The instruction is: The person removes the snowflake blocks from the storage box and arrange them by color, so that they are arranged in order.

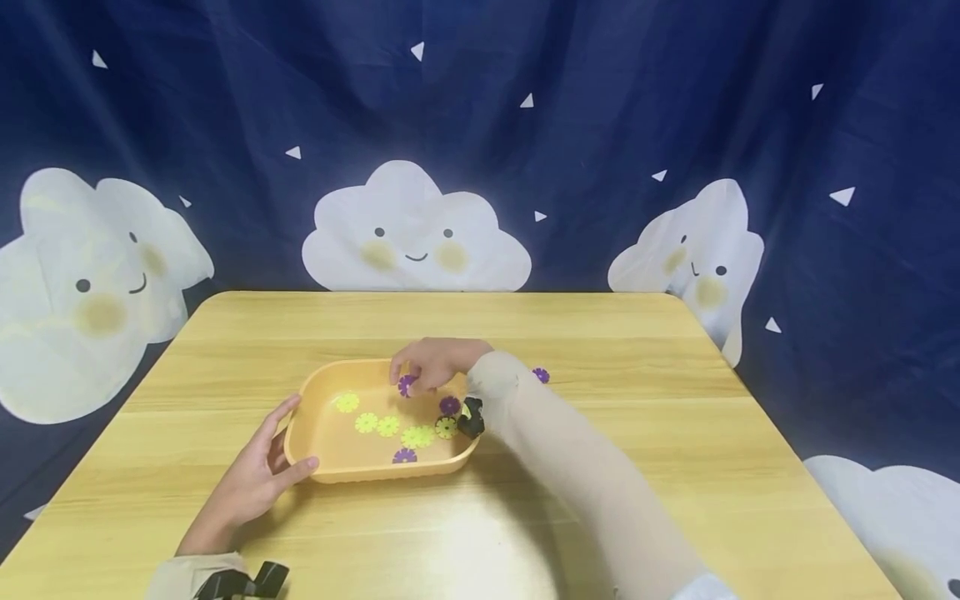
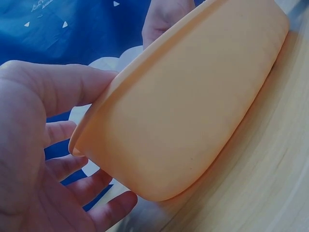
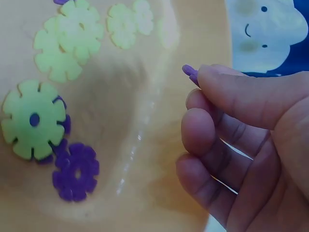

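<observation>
— Purple plastic, was it, in the right hand [image 1: 435, 360]?

— Yes. The right hand hung over the far side of the orange tray [image 1: 318, 417], thumb and fingertips pinched together on one purple snowflake disc [image 1: 406, 385]. In the right wrist view only the disc's edge poked out between thumb and forefinger; the other fingers were curled beneath.

— And the left hand [image 1: 251, 479]?

— It lay at the tray's near left corner, fingers relaxed and spread, thumb along the rim and fingertips against the outer wall. The left wrist view showed the palm open beside the tray's underside, cupping rather than clamping it.

— What lay in the tray?

— Flat snowflake discs on its floor: several yellow-green discs [image 1: 366, 422] in a loose row across the middle, a purple disc [image 1: 404, 456] by the near wall, and another purple one [image 1: 450, 405] toward the right end, partly under a yellow-green piece.

— Anything outside it?

— One stray purple disc [image 1: 541, 375] lay on the wooden table [image 1: 675, 433], just beyond the right sleeve [image 1: 570, 467]. Behind the table hung a dark blue cloth [image 1: 600, 125] printed with smiling clouds.
</observation>
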The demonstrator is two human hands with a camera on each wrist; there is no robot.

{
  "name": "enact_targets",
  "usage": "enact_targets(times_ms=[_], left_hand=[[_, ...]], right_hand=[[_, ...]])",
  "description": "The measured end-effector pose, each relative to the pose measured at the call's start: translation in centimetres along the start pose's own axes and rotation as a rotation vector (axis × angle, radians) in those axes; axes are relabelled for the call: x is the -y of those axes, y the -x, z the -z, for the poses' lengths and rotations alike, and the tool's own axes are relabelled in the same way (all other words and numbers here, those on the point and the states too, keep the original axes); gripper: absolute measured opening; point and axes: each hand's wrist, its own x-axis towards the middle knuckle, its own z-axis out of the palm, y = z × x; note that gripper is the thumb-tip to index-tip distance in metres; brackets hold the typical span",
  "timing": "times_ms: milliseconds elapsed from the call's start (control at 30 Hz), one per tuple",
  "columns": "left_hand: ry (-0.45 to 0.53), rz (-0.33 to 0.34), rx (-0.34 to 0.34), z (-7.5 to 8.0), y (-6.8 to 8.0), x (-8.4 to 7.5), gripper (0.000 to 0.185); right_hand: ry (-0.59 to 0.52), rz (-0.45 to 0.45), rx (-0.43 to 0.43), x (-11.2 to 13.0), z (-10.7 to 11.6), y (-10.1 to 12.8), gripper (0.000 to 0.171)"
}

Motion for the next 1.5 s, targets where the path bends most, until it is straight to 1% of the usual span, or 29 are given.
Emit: enact_targets(times_ms=[133, 267, 400, 600, 800, 900, 1000, 1133, 1200, 1500], left_hand=[[-0.010, 0.012, 0.007, 0.0, 0.1, 0.0, 0.089], [-0.009, 0.018, 0.011, -0.1, 0.1, 0.0, 0.089], [-0.011, 0.009, 0.005, -0.1, -0.1, -0.1, 0.089], [-0.008, 0.010, 0.009, 0.0, -0.1, 0.0, 0.089], [-0.023, 0.017, 0.005, -0.1, 0.1, 0.1, 0.088], [-0.029, 0.009, 0.005, -0.1, 0.1, 0.2, 0.088], [-0.029, 0.001, 0.005, -0.1, 0.0, 0.3, 0.088], [-0.006, -0.007, 0.001, 0.0, -0.1, 0.2, 0.088], [0.007, -0.013, 0.000, 0.1, -0.2, 0.1, 0.088], [-0.022, 0.002, 0.003, 0.0, -0.1, 0.2, 0.090]], right_hand=[[0.032, 0.043, -0.022, -0.4, 0.5, 0.7, 0.032], [0.046, 0.043, -0.040, -0.7, 0.8, 1.4, 0.031], [0.052, 0.030, -0.071, -1.1, 1.2, 2.3, 0.033], [0.032, 0.023, -0.125, -2.3, 1.5, 3.6, 0.032], [-0.021, 0.018, -0.171, -3.5, 1.7, 4.8, 0.034], [-0.082, 0.016, -0.178, -4.2, 1.7, 5.5, 0.034], [-0.132, -0.009, -0.202, -5.0, 1.7, 6.2, 0.035], [-0.190, -0.058, -0.250, -5.7, 1.6, 7.0, 0.034], [-0.223, -0.068, -0.268, -6.0, 1.5, 7.5, 0.034], [-0.287, -0.030, -0.343, -7.5, 0.5, 9.0, 0.032]])
